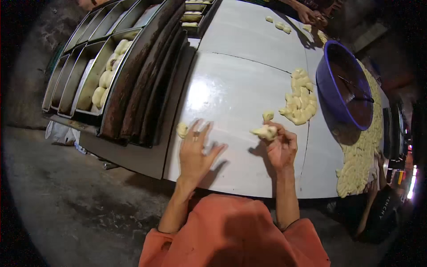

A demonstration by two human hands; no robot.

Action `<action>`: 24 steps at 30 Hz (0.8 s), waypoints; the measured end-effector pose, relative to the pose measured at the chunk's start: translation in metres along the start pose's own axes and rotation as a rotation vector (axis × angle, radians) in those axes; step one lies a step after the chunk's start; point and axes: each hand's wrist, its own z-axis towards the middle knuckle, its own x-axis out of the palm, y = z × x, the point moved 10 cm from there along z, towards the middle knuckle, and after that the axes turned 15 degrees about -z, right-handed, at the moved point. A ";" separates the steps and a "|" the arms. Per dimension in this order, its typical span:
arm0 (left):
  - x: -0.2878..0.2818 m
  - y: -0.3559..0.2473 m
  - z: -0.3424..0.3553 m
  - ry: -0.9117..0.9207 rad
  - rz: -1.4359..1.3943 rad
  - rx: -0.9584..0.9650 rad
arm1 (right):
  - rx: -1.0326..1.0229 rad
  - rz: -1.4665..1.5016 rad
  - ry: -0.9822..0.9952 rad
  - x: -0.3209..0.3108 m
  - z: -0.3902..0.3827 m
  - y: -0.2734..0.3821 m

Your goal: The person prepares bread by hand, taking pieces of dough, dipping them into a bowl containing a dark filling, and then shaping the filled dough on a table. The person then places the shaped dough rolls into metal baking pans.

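**Meanwhile, two hands at the dough table**

Near the front edge of the pale metal worktable [240, 84], the left hand [194, 153] lies flat with its fingers spread wide, gripping nothing. A small dough lump [182, 130] sits just beside its fingertips, close to the table's left edge. The right hand [281, 147] is curled closed around a ragged dough piece [265, 131], which it pinches just above the tabletop. Another little dough ball [267, 115] rests on the table right behind that piece. Further toward the right edge lies a heap of cut dough pieces [300, 100], touching or nearly touching a blue-purple plastic basin [327, 95]. Rows of shaped dough [358, 155] run along the right edge. Off the left edge stand long metal baking tins [84, 75], one holding a row of dough rolls [108, 73]. At the far corner, another person's hands [313, 17] work beside a few scattered pieces.
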 end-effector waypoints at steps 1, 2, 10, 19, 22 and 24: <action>0.013 -0.009 0.007 0.082 -0.214 -0.050 | 0.081 0.058 0.061 0.038 -0.009 -0.001; 0.029 -0.016 0.014 0.161 -0.429 -0.099 | 0.092 0.062 0.073 0.039 -0.008 -0.010; 0.079 0.021 0.005 0.402 -0.753 -0.487 | 0.060 -0.570 -0.005 0.046 -0.009 -0.020; 0.079 0.031 -0.009 0.428 -0.806 -0.483 | 0.292 -0.543 0.002 0.050 -0.011 -0.043; 0.064 0.011 0.006 0.421 -0.503 -0.321 | 0.278 -0.542 0.017 0.053 -0.005 -0.046; 0.060 0.014 0.007 0.413 -0.489 -0.345 | 0.260 -0.714 0.108 0.060 -0.004 -0.049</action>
